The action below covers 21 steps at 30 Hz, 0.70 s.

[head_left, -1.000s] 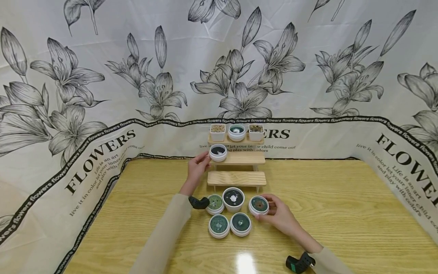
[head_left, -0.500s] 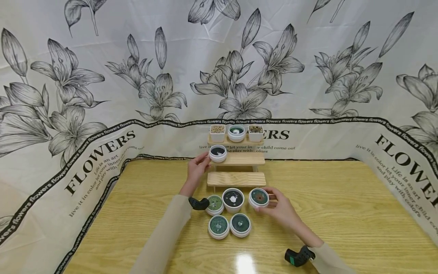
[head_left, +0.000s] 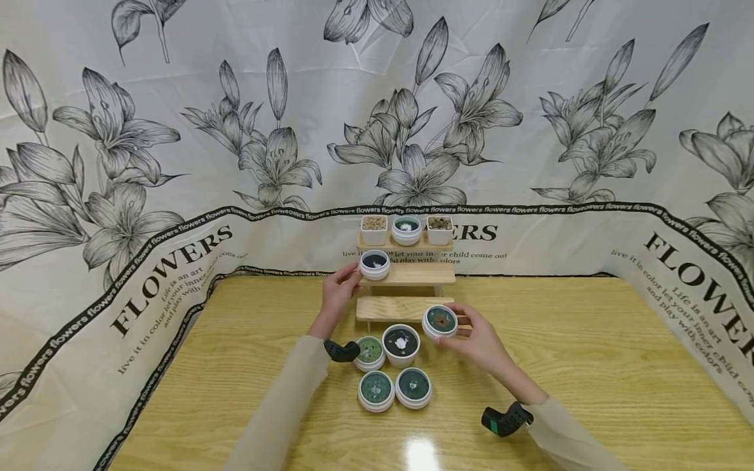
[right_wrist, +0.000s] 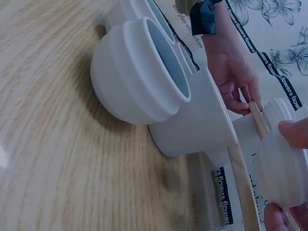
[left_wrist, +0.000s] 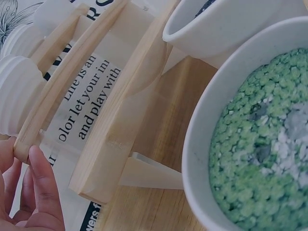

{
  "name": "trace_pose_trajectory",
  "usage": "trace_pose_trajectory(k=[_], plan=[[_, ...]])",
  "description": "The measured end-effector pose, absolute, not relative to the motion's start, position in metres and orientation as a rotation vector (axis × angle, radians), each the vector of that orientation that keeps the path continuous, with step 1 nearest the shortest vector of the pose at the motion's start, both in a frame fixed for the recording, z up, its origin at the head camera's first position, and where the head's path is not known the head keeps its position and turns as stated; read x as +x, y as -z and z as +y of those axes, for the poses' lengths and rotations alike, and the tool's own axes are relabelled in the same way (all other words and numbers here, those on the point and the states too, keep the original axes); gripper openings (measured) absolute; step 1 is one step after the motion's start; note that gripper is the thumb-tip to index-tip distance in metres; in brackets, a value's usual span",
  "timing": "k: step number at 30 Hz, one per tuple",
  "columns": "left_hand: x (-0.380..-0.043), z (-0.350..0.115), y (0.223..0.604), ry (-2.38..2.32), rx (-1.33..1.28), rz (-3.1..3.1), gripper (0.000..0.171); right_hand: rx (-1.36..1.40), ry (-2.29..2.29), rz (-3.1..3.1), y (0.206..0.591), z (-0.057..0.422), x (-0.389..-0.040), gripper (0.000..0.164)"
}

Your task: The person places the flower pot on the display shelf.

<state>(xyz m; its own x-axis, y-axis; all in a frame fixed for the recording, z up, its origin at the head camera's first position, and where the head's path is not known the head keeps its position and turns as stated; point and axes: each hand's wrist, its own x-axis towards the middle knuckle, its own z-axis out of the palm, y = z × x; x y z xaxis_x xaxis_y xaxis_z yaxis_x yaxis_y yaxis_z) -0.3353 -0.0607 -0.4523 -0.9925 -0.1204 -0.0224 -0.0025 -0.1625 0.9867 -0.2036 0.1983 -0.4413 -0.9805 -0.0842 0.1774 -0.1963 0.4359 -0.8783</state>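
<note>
A three-step wooden display stand (head_left: 421, 273) stands against the backdrop. My left hand (head_left: 341, 291) pinches the left end of its middle step, as the left wrist view shows at the fingers (left_wrist: 45, 178). Just beside that grip, a white round pot (head_left: 374, 263) with dark filling sits on the middle step. My right hand (head_left: 480, 340) holds another white round pot (head_left: 440, 319), green with a brown centre, by its right side. That pot is over the right part of the lowest step (head_left: 389, 307); whether it touches the wood cannot be told.
Below the stand, several white pots are grouped on the table: a taller dark-filled one (head_left: 402, 344), a light green one (head_left: 369, 352) and two dark green ones in front. On the top step are two square pots and a round pot (head_left: 406, 229).
My right hand has lifted the green pot with the brown centre off the table and carried it forward, slightly left, to the lowest step. My left hand stays in place.
</note>
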Motion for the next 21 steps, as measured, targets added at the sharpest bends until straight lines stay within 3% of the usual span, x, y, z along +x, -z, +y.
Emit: trace_pose_trajectory(k=[21], plan=[[-0.335, -0.061, 0.452, 2.32, 0.156, -2.004, 0.033, 0.297, -1.581, -2.543, 0.415, 0.182, -0.235, 0.067]])
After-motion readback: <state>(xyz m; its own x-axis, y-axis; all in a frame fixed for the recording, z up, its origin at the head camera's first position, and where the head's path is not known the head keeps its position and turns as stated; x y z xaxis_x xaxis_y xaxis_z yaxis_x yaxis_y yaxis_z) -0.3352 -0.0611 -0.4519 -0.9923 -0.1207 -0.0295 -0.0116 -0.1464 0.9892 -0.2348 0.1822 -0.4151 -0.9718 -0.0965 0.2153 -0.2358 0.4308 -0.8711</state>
